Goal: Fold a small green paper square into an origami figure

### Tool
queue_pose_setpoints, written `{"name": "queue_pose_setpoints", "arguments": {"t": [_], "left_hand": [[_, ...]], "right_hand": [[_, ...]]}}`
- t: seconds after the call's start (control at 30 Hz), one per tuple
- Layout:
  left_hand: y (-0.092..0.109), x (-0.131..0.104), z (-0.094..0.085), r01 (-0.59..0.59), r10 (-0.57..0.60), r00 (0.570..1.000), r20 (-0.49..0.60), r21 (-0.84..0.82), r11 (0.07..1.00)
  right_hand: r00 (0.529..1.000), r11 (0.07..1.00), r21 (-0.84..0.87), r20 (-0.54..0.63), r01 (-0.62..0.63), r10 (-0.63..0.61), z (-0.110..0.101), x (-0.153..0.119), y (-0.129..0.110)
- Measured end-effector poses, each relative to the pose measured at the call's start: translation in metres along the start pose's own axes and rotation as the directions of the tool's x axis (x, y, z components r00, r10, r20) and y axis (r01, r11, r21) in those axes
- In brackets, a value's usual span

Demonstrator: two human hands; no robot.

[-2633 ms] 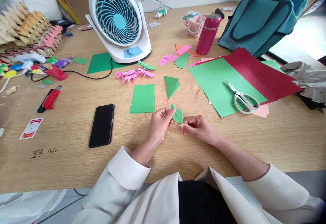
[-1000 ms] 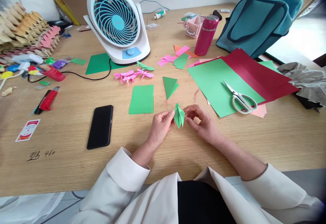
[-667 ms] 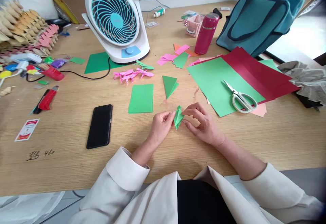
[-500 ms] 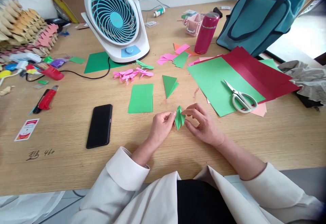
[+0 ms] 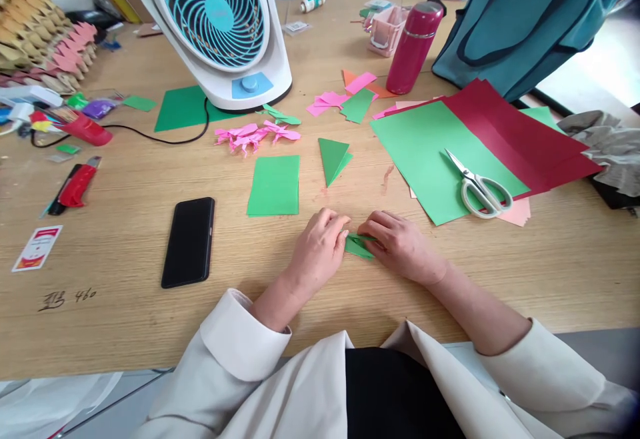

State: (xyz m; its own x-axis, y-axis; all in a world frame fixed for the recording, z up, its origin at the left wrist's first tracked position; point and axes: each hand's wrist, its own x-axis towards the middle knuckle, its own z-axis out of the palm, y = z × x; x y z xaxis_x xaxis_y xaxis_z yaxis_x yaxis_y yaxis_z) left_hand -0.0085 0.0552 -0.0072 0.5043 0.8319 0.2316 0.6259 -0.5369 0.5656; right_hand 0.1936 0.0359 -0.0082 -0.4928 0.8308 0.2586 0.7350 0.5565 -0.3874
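Observation:
A small piece of folded green paper [image 5: 359,247] lies between my two hands, low over the table near its front. My left hand [image 5: 320,246] pinches its left end with thumb and fingers. At the other end, the curled fingers of my right hand [image 5: 397,242] grip the paper and hide part of it. Just beyond my hands is a folded green triangle [image 5: 334,159]. A stack of green paper rectangles [image 5: 273,186] sits to its left. Folded pink paper figures [image 5: 255,134] and a green one [image 5: 281,116] lie farther back.
White-handled scissors [image 5: 480,189] rest on a green sheet [image 5: 425,159] over red paper [image 5: 520,132] at right. A black phone [image 5: 189,242] and red cutter [image 5: 80,184] lie left. Behind stand a fan [image 5: 220,32], magenta bottle [image 5: 414,49] and teal bag [image 5: 520,26].
The folded green paper has turned from pointing upright to lying sideways. My fingers have closed further over it, and the right hand has turned palm down. The view has shifted slightly.

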Motion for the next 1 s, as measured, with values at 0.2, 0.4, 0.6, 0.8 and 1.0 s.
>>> {"name": "queue_pose_setpoints", "arguments": {"t": [0.2,0.4,0.6,0.8,1.0], "left_hand": [[0.009,-0.011,-0.004,-0.061,0.07,0.996,0.053,-0.154,0.986],[0.015,-0.014,-0.012,-0.114,0.13,0.981,0.147,-0.114,0.987],[0.012,-0.02,-0.006,-0.14,0.145,0.976,0.163,-0.042,0.989],[0.009,-0.021,0.0,-0.15,0.145,0.983,0.114,0.03,0.988],[0.006,-0.023,0.001,-0.142,0.142,0.987,0.07,-0.013,0.99]], "right_hand": [[0.999,1.0,-0.016,0.042,0.019,-0.018,-0.002,-0.001,-0.001],[0.998,0.999,-0.008,0.04,0.044,-0.044,-0.007,-0.003,-0.003],[0.993,0.99,0.128,0.104,0.05,-0.064,-0.01,-0.003,-0.005],[0.99,0.975,0.209,0.104,0.073,-0.096,-0.009,-0.003,-0.003],[0.992,0.959,0.281,0.103,0.046,-0.078,-0.008,-0.004,0.001]]}}
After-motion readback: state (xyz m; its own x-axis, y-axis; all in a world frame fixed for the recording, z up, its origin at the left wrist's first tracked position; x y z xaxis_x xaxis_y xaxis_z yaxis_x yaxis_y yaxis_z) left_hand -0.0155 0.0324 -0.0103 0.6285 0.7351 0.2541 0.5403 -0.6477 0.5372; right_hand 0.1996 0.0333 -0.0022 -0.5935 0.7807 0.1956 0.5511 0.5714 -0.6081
